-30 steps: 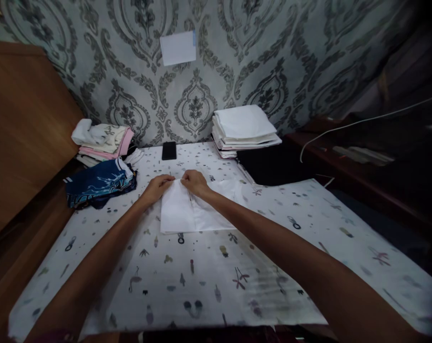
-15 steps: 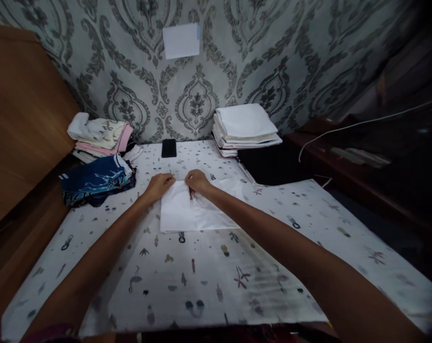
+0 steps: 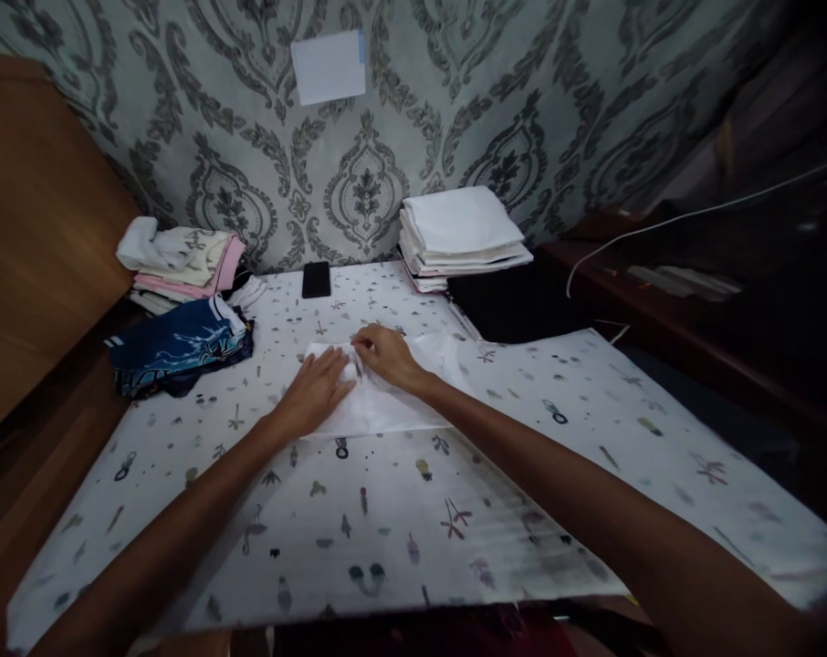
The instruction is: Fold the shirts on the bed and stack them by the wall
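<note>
A white cloth (image 3: 386,412), folded into a flat rectangle, lies on the patterned white sheet in the middle. My left hand (image 3: 316,391) rests flat on its left part with the fingers stretched out. Close beside it, my right hand (image 3: 386,354) pinches the cloth near its far edge, thumb and fingers together. Between the two hands there is a small dark mark or print on the cloth, partly hidden by the fingers of my right hand.
Folded clothes (image 3: 187,260) and a blue garment (image 3: 181,342) lie at the left. A black phone (image 3: 316,280) is near the wall. White folded cloths (image 3: 461,224) stand beside a black cloth (image 3: 523,297). A cable (image 3: 694,212) hangs at the right.
My left hand has let go of the far edge and come nearer, now flat on the cloth. My right hand still pinches near the far edge. The view has shifted slightly.
</note>
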Demonstrator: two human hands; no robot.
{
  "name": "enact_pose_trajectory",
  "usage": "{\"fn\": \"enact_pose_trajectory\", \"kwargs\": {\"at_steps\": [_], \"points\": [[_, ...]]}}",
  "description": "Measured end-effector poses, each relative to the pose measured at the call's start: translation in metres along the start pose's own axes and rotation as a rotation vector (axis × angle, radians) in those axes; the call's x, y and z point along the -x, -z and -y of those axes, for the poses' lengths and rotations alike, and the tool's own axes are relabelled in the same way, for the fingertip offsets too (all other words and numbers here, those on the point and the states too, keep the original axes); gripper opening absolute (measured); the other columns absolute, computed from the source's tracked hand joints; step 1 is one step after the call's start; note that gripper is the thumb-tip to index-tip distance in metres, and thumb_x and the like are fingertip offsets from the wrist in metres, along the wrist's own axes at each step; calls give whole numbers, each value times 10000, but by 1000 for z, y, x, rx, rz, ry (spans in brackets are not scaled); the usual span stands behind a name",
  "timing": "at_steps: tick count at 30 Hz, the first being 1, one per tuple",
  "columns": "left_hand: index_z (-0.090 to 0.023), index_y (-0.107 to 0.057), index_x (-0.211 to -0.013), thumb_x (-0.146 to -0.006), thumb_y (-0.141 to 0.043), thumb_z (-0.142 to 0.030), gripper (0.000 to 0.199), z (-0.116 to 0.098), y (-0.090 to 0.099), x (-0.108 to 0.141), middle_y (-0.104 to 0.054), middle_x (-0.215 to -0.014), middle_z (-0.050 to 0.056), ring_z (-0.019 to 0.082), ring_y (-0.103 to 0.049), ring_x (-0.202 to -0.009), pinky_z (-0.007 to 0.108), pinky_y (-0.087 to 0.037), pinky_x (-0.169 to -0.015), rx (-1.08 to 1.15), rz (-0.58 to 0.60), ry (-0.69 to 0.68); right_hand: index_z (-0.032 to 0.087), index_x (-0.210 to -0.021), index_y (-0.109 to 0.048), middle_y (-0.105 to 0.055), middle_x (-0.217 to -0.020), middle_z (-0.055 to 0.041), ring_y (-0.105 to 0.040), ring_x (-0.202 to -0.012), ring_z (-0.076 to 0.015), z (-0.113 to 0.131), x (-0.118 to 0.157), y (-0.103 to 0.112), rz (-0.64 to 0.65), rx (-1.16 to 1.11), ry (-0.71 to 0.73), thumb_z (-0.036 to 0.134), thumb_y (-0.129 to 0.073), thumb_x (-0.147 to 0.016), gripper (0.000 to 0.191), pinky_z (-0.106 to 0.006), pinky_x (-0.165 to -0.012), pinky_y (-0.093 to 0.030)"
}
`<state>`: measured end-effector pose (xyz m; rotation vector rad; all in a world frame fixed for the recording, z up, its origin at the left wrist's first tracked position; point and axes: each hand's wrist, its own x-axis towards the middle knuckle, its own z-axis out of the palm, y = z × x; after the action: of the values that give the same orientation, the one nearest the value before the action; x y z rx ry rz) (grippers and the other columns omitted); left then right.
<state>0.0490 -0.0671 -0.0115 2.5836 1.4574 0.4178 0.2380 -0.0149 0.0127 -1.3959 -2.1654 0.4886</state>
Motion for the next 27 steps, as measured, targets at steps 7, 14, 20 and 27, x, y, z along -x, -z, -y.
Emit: {"fn": "enact_pose_trajectory", "kwargs": {"at_steps": [7, 14, 20, 27], "points": [[-118, -277, -1541, -1019, -201, -545, 678, -16, 7, 10, -264, -1630, 152, 237, -175, -1529, 470, -177, -1245, 79, 129, 51, 132, -968, -754, -745, -1012, -93, -654, -949, -201, -10, 11, -9, 69, -63, 166, 105, -522, -901, 243, -316, -894, -465], [-173, -400, -1475, -1032, -257, -454, 544, -25, 13, 35, -374, -1590, 131, 228, -278, -1502, 489, -215, -1237, 113, -8, -4, 136, -1030, -725, -697, -1147, -123, -610, -1104, -235, -8, 34, -5, -80, -159, 133, 133, -541, -900, 225, -378, -982, -452], [-202, -553, -1305, -1007, -382, -364, 380, -25, 8, 42, -584, -1404, 124, 240, -516, -1336, 462, -413, -1144, 176, -180, -13, 177, -824, -715, -634, -1194, -112, -551, -1170, -266, -3, 62, -7, -83, -153, 101, 199, -674, -832, 47, -421, -996, -449], [-181, -557, -1253, -1010, -376, -320, 334, -34, -5, 50, -543, -1462, 135, 238, -426, -1422, 507, -287, -1214, 40, -107, -92, 165, -779, -693, -683, -1062, -101, -580, -1098, -253, 9, 63, -9, -41, -70, 26, 87, -615, -810, 115, -386, -969, -452]]}}
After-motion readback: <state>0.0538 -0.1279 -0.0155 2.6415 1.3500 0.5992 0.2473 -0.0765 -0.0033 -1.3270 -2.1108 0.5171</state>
